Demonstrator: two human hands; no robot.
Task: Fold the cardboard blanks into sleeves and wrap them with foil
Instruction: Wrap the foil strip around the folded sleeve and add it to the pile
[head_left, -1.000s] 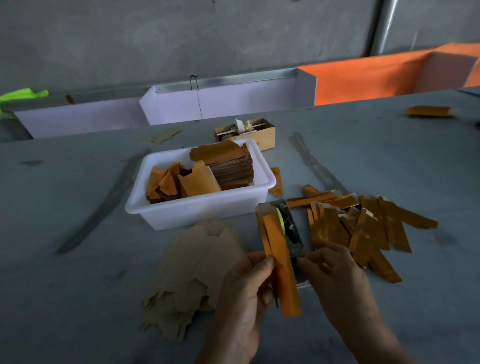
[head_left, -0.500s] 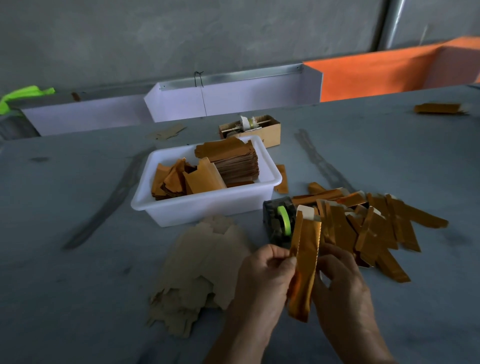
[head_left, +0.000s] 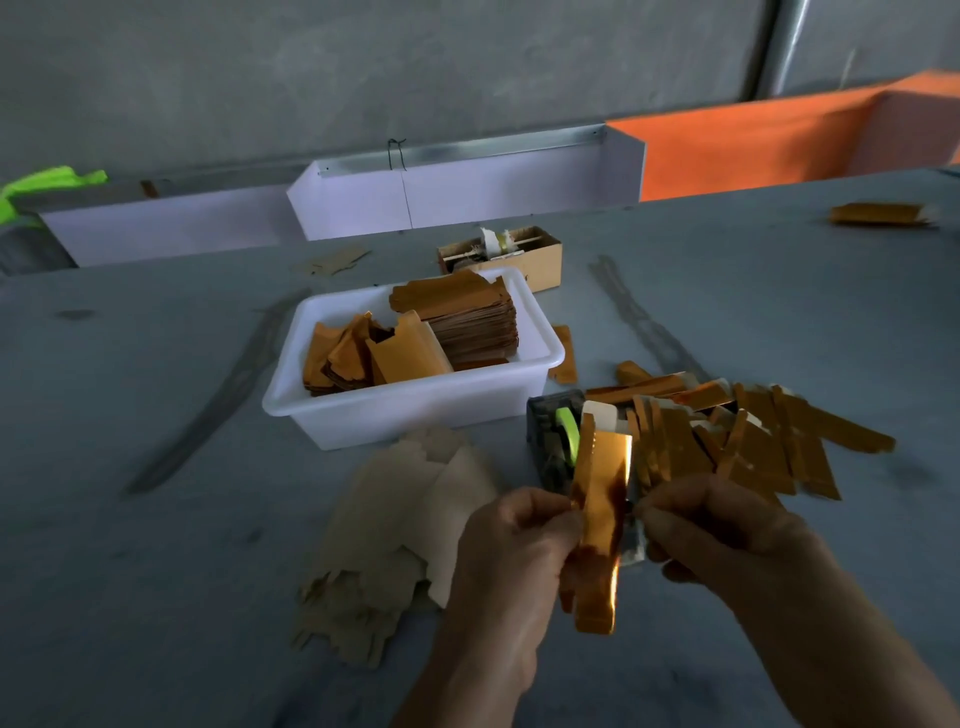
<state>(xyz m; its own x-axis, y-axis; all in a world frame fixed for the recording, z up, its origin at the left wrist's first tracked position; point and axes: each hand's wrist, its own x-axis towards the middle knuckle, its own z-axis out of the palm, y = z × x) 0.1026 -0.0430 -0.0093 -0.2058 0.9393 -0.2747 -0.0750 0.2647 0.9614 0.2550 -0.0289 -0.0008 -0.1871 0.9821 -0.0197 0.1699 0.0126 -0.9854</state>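
Grey table (head_left: 156, 597) with a white plastic tub (head_left: 415, 410) at its middle, both hands working a gold sleeve (head_left: 602, 525) in front of it.

The tub holds a stack of gold-faced blanks (head_left: 467, 322) and loose ones leaning beside it. Left of the tub the tabletop lies bare. In front of the tub sit plain cardboard blanks (head_left: 400, 525); to its right, a tape dispenser (head_left: 550, 441) and a finished pile (head_left: 737, 441). The left hand (head_left: 514, 561) and right hand (head_left: 722, 540) each pinch a side of the upright sleeve. No readable writing.

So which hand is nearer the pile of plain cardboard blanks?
Left. The left hand hangs just beside the plain cardboard blanks; the right hand is farther, beyond the foil sleeve.
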